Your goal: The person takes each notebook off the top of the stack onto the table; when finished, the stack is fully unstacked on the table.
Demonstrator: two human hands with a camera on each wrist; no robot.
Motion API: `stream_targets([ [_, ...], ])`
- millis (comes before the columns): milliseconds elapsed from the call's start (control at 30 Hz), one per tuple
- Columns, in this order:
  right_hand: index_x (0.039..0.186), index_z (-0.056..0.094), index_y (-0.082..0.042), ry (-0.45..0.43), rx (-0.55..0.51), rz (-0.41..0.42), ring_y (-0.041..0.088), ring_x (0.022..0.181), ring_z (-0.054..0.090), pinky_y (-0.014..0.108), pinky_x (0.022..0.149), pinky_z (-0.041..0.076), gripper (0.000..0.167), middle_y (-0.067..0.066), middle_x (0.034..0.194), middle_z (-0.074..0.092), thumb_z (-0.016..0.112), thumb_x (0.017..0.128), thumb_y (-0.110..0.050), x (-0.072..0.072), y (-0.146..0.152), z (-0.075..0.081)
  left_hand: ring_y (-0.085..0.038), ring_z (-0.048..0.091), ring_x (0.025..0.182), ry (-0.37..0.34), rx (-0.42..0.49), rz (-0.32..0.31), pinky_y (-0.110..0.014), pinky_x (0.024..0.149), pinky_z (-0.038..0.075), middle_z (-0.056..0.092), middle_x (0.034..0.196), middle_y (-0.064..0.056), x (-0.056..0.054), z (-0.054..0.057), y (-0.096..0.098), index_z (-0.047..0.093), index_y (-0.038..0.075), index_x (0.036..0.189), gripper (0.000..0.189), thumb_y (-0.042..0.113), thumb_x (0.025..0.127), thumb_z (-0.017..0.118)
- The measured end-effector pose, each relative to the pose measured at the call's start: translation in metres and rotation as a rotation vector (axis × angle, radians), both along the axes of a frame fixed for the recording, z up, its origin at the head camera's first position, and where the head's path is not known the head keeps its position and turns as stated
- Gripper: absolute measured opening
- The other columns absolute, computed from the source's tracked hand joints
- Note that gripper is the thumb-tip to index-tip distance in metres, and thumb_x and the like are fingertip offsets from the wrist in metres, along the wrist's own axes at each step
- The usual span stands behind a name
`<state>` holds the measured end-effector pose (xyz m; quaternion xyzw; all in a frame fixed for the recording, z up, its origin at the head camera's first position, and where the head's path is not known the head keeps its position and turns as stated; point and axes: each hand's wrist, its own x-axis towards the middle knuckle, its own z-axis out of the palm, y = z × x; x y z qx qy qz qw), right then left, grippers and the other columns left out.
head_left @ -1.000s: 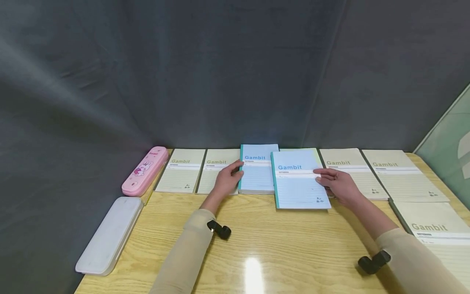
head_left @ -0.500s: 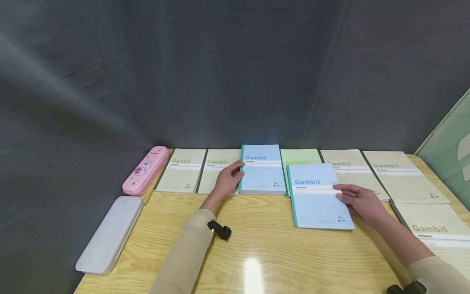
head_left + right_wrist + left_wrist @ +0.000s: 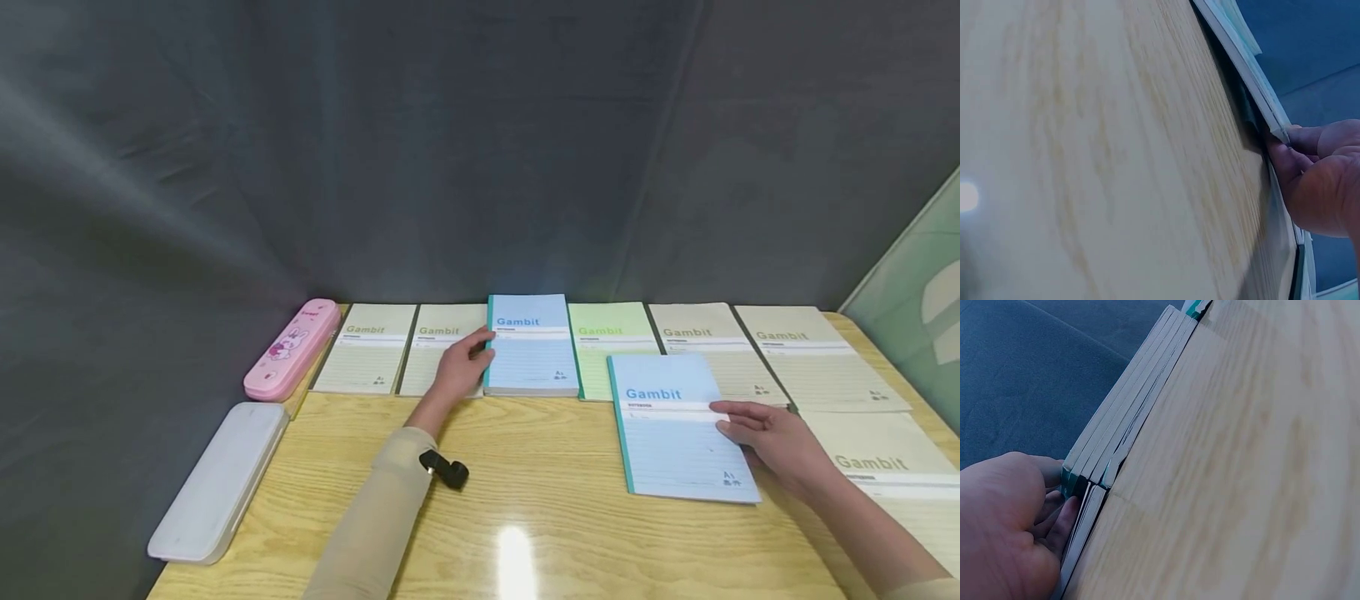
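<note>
Notebook (image 3: 671, 446), edge pinched by the right hand (image 3: 783, 446), extends leftward, long axis near-to-far; left hand (image 3: 459, 367) touches the blue stack (image 3: 532, 357).

A dark grey fabric backdrop (image 3: 465, 150) fills the rear and the left side, hanging right behind the far edge of the surface (image 3: 555, 475). Soft diagonal creases cross it at left, and a faint, slightly slanting vertical line (image 3: 665, 158) runs down right of centre. At far right stands a pale green panel (image 3: 918, 292) with whitish shapes (image 3: 947, 293) and a slanted light edge. The surface is yellowish wood with streaky grain; a bright glare (image 3: 516, 562) glows near its front. The wrist views tint the fabric bluish.
</note>
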<state>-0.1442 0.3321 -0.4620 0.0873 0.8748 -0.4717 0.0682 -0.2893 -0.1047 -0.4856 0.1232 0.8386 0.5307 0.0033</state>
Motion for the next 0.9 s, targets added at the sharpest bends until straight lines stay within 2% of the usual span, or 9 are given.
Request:
stream_targets([
  [167, 0.140, 0.052, 0.010, 0.015, 0.037, 0.020, -0.015, 0.090, 0.055, 0.017, 0.073, 0.054, 0.059, 0.034, 0.137, 0.054, 0.067, 0.100, -0.030, 0.010, 0.010, 0.002, -0.021, 0.052, 0.133, 0.009, -0.006, 0.002, -0.036, 0.107, 0.046, 0.044, 0.157, 0.004, 0.000, 0.000, -0.001, 0.060, 0.014, 0.143, 0.038, 0.018, 0.105, 0.059],
  [267, 0.138, 0.054, 0.011, 0.014, 0.047, 0.034, -0.016, 0.090, 0.054, 0.016, 0.072, 0.053, 0.058, 0.034, 0.134, 0.056, 0.068, 0.099, -0.030, 0.015, 0.017, 0.004, -0.022, 0.052, 0.134, 0.011, -0.009, 0.000, -0.036, 0.107, 0.046, 0.043, 0.157, 0.004, 0.000, 0.001, -0.001, 0.060, 0.014, 0.143, 0.038, 0.018, 0.105, 0.059],
  [467, 0.133, 0.061, 0.008, -0.024, -0.034, 0.036, -0.004, 0.089, 0.062, 0.027, 0.073, 0.058, 0.049, 0.035, 0.131, 0.058, 0.069, 0.099, -0.026, 0.024, 0.036, 0.007, -0.021, 0.052, 0.134, 0.003, -0.007, 0.001, -0.036, 0.108, 0.046, 0.042, 0.157, 0.004, 0.000, 0.001, -0.001, 0.060, 0.015, 0.142, 0.038, 0.019, 0.105, 0.059],
  [600, 0.132, 0.063, 0.006, -0.043, -0.017, 0.034, -0.002, 0.088, 0.061, 0.028, 0.072, 0.058, 0.048, 0.027, 0.126, 0.064, 0.069, 0.099, -0.028, 0.031, 0.049, 0.007, -0.020, 0.052, 0.134, -0.005, -0.008, 0.005, -0.035, 0.108, 0.045, 0.042, 0.157, 0.005, -0.001, 0.001, -0.001, 0.061, 0.015, 0.142, 0.037, 0.020, 0.105, 0.059],
  [700, 0.130, 0.065, 0.002, -0.072, -0.026, 0.019, 0.005, 0.084, 0.064, 0.032, 0.070, 0.059, 0.043, 0.013, 0.118, 0.069, 0.068, 0.100, -0.028, 0.036, 0.056, 0.009, -0.021, 0.052, 0.134, 0.002, -0.003, 0.005, -0.036, 0.107, 0.046, 0.043, 0.157, 0.004, -0.001, 0.001, -0.002, 0.061, 0.014, 0.141, 0.037, 0.019, 0.105, 0.059],
  [833, 0.131, 0.065, 0.001, -0.127, -0.061, -0.001, 0.013, 0.082, 0.068, 0.038, 0.069, 0.061, 0.042, 0.015, 0.114, 0.071, 0.068, 0.100, -0.026, 0.041, 0.064, 0.011, -0.021, 0.051, 0.134, 0.002, 0.009, 0.010, -0.035, 0.108, 0.045, 0.043, 0.157, 0.002, 0.001, 0.003, -0.003, 0.062, 0.012, 0.140, 0.036, 0.017, 0.104, 0.059],
  [900, 0.132, 0.062, 0.004, -0.146, -0.042, -0.005, 0.014, 0.083, 0.067, 0.038, 0.070, 0.061, 0.045, 0.025, 0.118, 0.068, 0.068, 0.099, -0.026, 0.042, 0.068, 0.010, -0.022, 0.051, 0.135, -0.002, 0.012, 0.013, -0.036, 0.108, 0.045, 0.043, 0.157, 0.002, 0.002, 0.004, -0.004, 0.062, 0.012, 0.140, 0.036, 0.017, 0.104, 0.059],
])
